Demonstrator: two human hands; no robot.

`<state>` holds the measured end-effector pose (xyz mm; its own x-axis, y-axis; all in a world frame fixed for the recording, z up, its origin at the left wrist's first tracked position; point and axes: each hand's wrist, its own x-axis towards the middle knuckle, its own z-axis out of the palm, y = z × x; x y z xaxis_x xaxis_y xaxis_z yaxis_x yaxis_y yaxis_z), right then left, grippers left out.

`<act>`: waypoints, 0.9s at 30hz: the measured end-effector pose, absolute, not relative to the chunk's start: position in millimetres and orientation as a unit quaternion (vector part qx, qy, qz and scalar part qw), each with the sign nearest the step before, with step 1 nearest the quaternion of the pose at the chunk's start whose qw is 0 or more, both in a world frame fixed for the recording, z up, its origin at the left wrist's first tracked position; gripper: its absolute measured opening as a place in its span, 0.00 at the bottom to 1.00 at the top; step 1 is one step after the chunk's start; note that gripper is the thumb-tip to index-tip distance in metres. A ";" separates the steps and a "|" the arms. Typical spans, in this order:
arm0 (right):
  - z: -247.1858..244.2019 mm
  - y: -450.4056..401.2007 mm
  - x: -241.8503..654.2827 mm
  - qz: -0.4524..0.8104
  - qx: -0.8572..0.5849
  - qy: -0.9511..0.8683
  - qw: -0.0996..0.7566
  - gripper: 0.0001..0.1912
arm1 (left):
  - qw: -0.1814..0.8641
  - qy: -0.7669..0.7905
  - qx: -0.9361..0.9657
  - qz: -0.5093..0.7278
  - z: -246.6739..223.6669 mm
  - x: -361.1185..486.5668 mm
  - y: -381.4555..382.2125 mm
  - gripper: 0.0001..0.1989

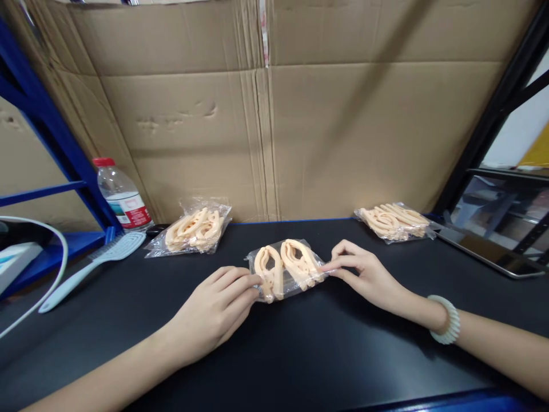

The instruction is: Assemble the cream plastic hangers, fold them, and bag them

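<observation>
A clear plastic bag of peach-coloured folding hangers [295, 263] is in the middle of the black tabletop. Its contents lie in two bunches side by side, each with a looped top. My left hand [217, 312] pinches the bag's left edge, thumb partly hidden behind the fingers. At the opposite edge, my right hand [366, 274] grips the film between thumb and fingertips. A pale beaded bracelet [446, 320] circles the right wrist.
Similar bags lie at the back left [195, 229] and back right [392, 221]. Left stand a red-capped bottle [124, 197], a light-blue hairbrush [103, 260] and a white cable [62, 269]. A tablet-like flat device [489, 252] lies right. Cardboard [193, 126] walls the back.
</observation>
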<state>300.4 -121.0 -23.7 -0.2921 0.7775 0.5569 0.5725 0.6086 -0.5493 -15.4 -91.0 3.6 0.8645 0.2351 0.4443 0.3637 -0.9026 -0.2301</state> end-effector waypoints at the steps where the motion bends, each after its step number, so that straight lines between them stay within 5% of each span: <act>1: -22.1 -122.3 299.6 0.102 -0.420 -0.796 0.423 0.11 | 0.143 -0.159 -0.954 -0.211 5.7 -16.1 -92.2 0.11; 8: 2.8 -134.1 286.6 0.043 -0.325 -0.814 0.480 0.10 | 0.029 -0.215 -0.917 -0.335 25.0 -17.3 -110.4 0.10; 15: 40.5 -132.4 262.4 0.066 -0.381 -0.775 0.499 0.10 | -0.094 -0.305 -0.870 -0.376 45.7 -24.5 -110.2 0.12; 23: 46.1 -90.5 215.6 0.277 -0.354 -0.729 0.516 0.12 | -0.412 -0.424 -0.626 -0.508 32.6 -43.0 -90.4 0.14; 27: 41.8 -59.1 181.6 0.432 -0.345 -0.635 0.539 0.12 | -0.478 -0.448 -0.533 -0.535 38.1 -55.5 -84.2 0.11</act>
